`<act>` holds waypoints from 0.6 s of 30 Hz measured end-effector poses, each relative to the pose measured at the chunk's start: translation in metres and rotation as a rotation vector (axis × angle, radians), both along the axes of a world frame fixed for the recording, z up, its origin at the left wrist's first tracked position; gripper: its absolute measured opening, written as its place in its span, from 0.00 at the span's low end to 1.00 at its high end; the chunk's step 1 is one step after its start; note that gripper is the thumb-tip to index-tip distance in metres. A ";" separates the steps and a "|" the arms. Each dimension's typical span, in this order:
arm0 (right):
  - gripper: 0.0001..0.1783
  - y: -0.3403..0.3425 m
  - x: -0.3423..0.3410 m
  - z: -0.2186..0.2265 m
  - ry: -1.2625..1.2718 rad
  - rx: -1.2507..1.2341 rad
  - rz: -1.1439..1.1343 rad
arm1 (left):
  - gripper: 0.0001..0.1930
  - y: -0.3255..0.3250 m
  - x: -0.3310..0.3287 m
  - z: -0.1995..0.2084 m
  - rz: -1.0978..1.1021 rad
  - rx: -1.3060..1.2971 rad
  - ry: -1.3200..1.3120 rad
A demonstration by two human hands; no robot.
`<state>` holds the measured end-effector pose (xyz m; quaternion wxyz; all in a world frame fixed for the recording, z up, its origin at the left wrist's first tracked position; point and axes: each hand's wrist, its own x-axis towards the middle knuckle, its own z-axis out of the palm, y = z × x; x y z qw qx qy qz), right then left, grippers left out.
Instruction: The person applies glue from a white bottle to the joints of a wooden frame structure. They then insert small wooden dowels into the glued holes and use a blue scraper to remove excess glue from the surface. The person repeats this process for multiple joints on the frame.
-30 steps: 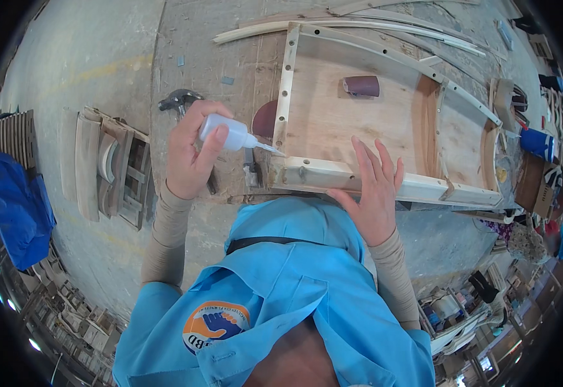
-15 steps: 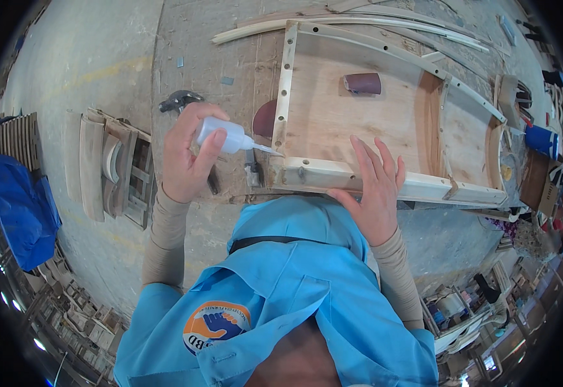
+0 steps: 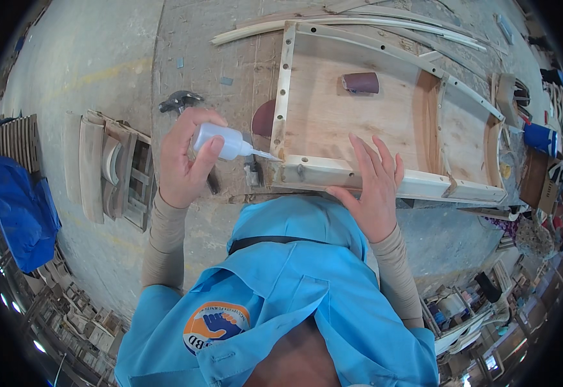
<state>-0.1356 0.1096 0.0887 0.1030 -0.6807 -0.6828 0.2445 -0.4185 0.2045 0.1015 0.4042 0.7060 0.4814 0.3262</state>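
My left hand (image 3: 188,155) is wrapped round a white squeeze bottle (image 3: 223,142), tilted so its thin nozzle points right. The nozzle tip meets the near left corner of a wooden frame (image 3: 333,169) that has a panel inside and holes along its rails. On the near rail rests my right hand (image 3: 377,190), fingers stretched out over the inner edge and thumb on the outer face. Inside the frame, on the panel, lies a brown roll of what looks like sandpaper (image 3: 360,82).
A hammer (image 3: 181,101) lies beyond my left hand, partly hidden by it. A dark red disc (image 3: 264,118) sits against the frame's left end. Long wooden strips (image 3: 359,19) lie behind the frame. Stacked wooden parts (image 3: 108,164) stand at left, a blue container (image 3: 540,140) at right.
The bottle and my left hand have shifted slightly left and down, with the nozzle still at the frame's corner. The frame has moved a tiny bit left. My right hand stays on the rail.
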 end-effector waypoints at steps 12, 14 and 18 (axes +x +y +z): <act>0.48 -0.001 -0.001 0.000 0.010 0.003 -0.010 | 0.12 -0.004 -0.005 -0.009 0.070 -0.035 -0.130; 0.48 -0.001 0.000 -0.001 0.010 0.016 -0.006 | 0.13 -0.001 -0.011 -0.016 0.108 -0.054 -0.198; 0.48 -0.002 0.000 -0.002 0.012 0.033 -0.005 | 0.14 0.006 -0.022 -0.026 0.188 -0.210 -0.467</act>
